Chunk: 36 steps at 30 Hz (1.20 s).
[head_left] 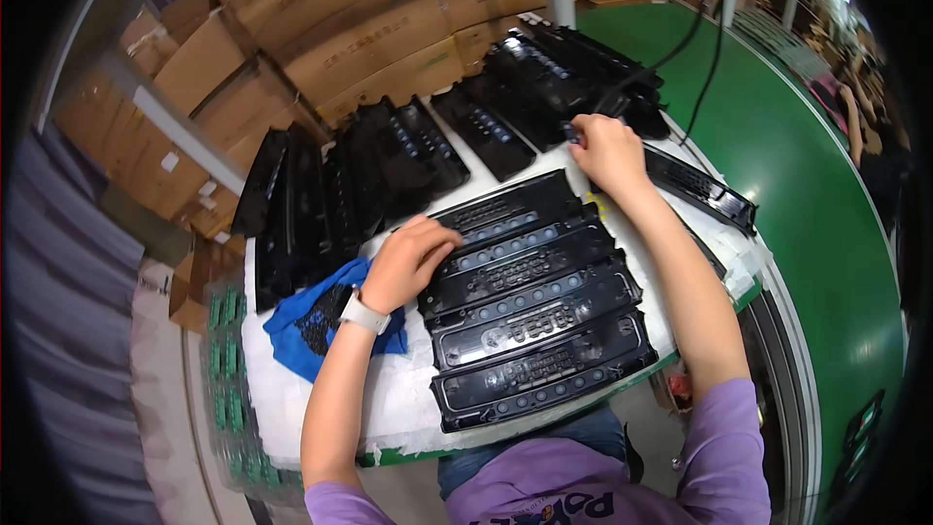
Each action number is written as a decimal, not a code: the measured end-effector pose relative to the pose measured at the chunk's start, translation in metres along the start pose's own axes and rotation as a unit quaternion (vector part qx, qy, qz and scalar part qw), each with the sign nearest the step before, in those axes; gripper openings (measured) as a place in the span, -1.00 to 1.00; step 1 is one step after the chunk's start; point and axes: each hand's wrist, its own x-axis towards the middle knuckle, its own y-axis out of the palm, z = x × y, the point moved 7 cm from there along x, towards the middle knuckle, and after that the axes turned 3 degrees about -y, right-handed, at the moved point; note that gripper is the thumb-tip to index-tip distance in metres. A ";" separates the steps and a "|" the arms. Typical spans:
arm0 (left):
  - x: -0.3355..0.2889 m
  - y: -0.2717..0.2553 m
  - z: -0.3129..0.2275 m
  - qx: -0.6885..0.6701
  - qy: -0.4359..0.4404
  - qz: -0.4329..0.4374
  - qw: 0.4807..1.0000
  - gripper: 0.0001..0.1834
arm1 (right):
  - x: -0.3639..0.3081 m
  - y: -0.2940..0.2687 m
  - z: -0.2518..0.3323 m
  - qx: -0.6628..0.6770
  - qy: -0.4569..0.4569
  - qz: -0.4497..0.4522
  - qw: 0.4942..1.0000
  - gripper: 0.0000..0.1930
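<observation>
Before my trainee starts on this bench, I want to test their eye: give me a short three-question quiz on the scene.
1. True or false: the left hand rests on a black panel.
2. The right hand reaches toward: A) the far panel stack, B) the blue cloth, C) the cartons.
3. What is on the left wrist?

Key: 1 true. 2 A. 3 a white watch.

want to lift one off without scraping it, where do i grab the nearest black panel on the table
By its two short ends, a hand coming in from each side. The nearest black panel lies flat and long across the table, its front face covered in buttons, and overlaps the next panel.
</observation>
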 end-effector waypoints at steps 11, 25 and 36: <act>-0.090 -0.053 -0.015 -0.019 -0.061 -0.192 0.979 -0.83 | -0.025 -0.012 0.097 0.101 -0.180 0.176 0.962 -0.69; -0.615 -0.063 0.082 0.237 -0.659 -0.223 0.678 -0.15 | -0.062 -0.047 0.168 0.084 -0.260 0.205 0.940 -0.64; -0.619 -0.064 0.064 0.269 -0.632 -0.275 0.672 -0.74 | -0.152 -0.089 0.322 0.123 -0.396 0.243 0.877 -0.72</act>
